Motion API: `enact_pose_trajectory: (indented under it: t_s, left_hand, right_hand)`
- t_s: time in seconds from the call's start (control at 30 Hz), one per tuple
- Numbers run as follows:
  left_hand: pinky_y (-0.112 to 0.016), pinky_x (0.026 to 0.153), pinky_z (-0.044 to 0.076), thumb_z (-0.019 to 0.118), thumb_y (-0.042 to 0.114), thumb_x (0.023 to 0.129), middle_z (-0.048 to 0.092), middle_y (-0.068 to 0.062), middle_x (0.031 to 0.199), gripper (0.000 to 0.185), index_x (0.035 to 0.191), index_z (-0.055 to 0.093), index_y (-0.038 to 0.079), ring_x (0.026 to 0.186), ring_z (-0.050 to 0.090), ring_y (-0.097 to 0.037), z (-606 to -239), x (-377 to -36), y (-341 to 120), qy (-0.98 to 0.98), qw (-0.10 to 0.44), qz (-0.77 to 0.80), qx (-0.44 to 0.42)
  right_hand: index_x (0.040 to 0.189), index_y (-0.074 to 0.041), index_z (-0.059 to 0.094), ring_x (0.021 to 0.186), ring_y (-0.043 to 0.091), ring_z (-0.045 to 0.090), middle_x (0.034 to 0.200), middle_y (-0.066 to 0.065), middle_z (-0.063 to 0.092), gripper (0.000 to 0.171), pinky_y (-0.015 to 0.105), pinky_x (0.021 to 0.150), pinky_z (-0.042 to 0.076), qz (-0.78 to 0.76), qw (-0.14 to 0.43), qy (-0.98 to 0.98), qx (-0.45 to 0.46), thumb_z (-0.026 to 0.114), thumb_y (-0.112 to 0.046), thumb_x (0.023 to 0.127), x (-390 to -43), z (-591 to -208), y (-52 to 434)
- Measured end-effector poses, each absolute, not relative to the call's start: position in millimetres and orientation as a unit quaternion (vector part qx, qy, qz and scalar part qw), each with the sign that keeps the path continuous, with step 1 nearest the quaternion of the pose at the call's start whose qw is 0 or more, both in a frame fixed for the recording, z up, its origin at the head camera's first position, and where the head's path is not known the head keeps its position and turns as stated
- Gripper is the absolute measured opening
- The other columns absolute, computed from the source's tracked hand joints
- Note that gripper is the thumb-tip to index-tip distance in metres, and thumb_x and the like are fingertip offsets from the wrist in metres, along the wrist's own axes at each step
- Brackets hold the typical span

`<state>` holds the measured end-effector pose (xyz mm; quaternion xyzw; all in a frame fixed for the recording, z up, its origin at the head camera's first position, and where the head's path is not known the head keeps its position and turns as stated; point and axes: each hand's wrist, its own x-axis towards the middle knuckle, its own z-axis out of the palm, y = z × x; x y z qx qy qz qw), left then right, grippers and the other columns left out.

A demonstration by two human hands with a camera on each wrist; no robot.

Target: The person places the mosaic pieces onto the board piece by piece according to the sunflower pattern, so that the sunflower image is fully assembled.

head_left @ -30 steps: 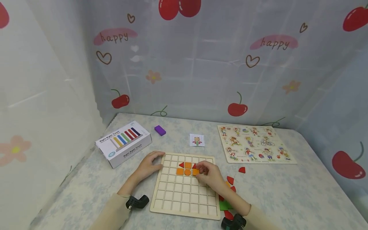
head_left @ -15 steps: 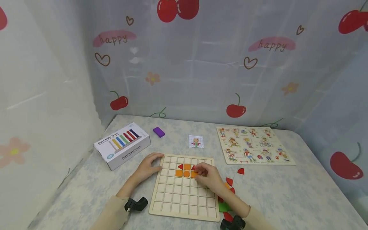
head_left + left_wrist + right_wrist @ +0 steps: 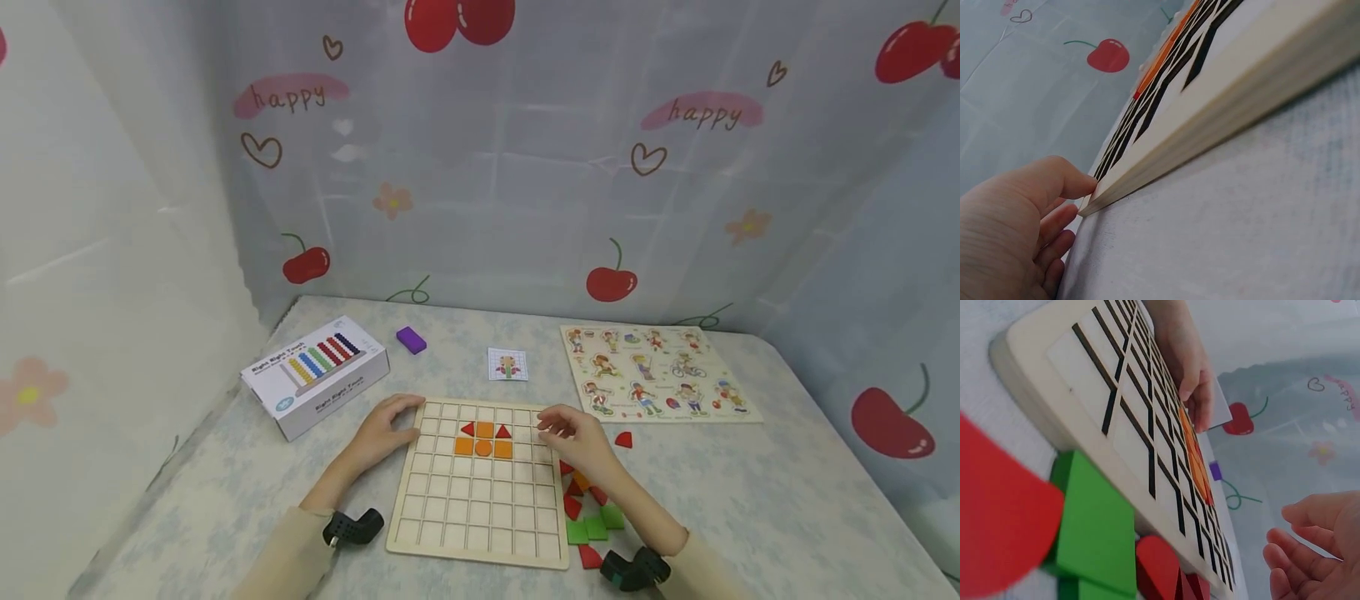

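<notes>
A wooden grid board (image 3: pixel 480 521) lies on the table in the head view. In its upper rows sit an orange circle (image 3: pixel 483 448), orange squares (image 3: pixel 464 446) on either side and above, and two red triangles (image 3: pixel 503 432). My left hand (image 3: pixel 381 435) holds the board's far left corner; the left wrist view has the thumb (image 3: pixel 1075 181) on the rim and the other fingers bent beside the corner. Over the board's right edge hovers my right hand (image 3: pixel 583 440), fingers loosely bent. Seen from the right wrist, that hand (image 3: pixel 1316 547) has nothing between thumb and fingers.
Loose green squares (image 3: pixel 596 527) and several red pieces (image 3: pixel 589 557) lie along the board's right side. Behind are a pattern card (image 3: pixel 507 365), a purple block (image 3: pixel 411 340), a white box (image 3: pixel 315 375) and a picture puzzle board (image 3: pixel 660 375).
My right hand has moved right, off the orange square and red triangle, uncovering both in the grid. The left hand stays at the board's corner.
</notes>
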<state>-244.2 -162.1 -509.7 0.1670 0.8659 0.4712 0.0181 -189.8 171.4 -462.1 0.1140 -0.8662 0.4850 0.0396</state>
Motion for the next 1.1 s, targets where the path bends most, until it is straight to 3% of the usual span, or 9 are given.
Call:
enact_pose_trajectory:
  t_s: [0.3,0.67,1.1]
  left_hand:
    - [-0.05,0.116,0.029,0.069,0.015,0.084,0.053,-0.005,0.138,0.049,0.132,0.056,0.014,0.137,0.04,-0.029,-508.4,-244.0,-163.6,0.866,0.03,0.474,0.155]
    - [-0.05,0.116,0.03,0.069,0.014,0.084,0.054,-0.006,0.137,0.047,0.13,0.057,0.013,0.136,0.041,-0.029,-508.7,-243.2,-160.7,0.862,0.028,0.48,0.159]
    - [-0.05,0.116,0.03,0.068,0.014,0.085,0.053,-0.006,0.138,0.047,0.131,0.057,0.013,0.136,0.041,-0.029,-508.4,-244.5,-161.2,0.867,0.029,0.473,0.155]
  right_hand:
    - [0.104,0.0,0.066,0.073,0.006,0.057,0.091,0.012,0.07,0.021,0.019,0.064,0.051,0.462,0.031,-0.882,0.087,0.068,-0.001,0.083,-180.3,-462.9,206.2]
    - [0.107,-0.005,0.065,0.076,0.01,0.055,0.093,0.007,0.069,0.03,0.019,0.064,0.047,0.456,-0.038,-0.886,0.081,0.074,-0.008,0.079,-163.9,-479.8,213.8]
    - [0.104,-0.006,0.068,0.078,0.007,0.057,0.091,0.003,0.068,0.032,0.019,0.069,0.048,0.465,0.008,-0.882,0.079,0.076,-0.002,0.074,-159.6,-491.6,201.4]
